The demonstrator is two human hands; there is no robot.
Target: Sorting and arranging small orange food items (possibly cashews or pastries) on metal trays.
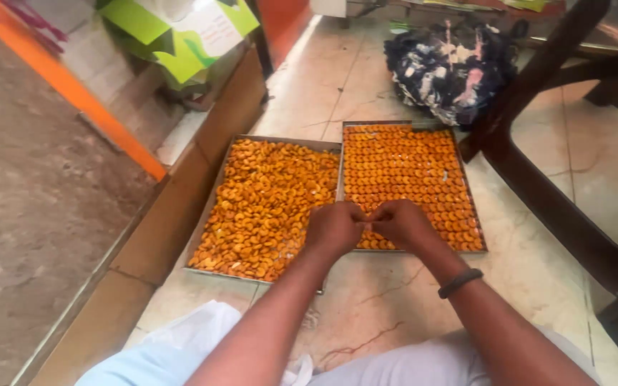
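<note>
Two flat metal trays lie side by side on the floor. The left tray [202, 236] holds a loose heap of small orange ring-shaped snacks [266, 200]. The right tray [475, 214] holds the same orange rings [409, 168] laid in neat rows. My left hand [332, 227] and my right hand [402, 223] meet fingertip to fingertip above the near edge where the trays join, fingers curled together around something small that I cannot make out. A dark band sits on my right wrist [460, 282].
A dark patterned cloth bundle [448, 64] lies beyond the right tray. Dark wooden furniture legs [538, 186] run along the right. A wooden ledge [173, 207] and an orange-edged wall border the left. A white cloth [194, 332] lies by my knees.
</note>
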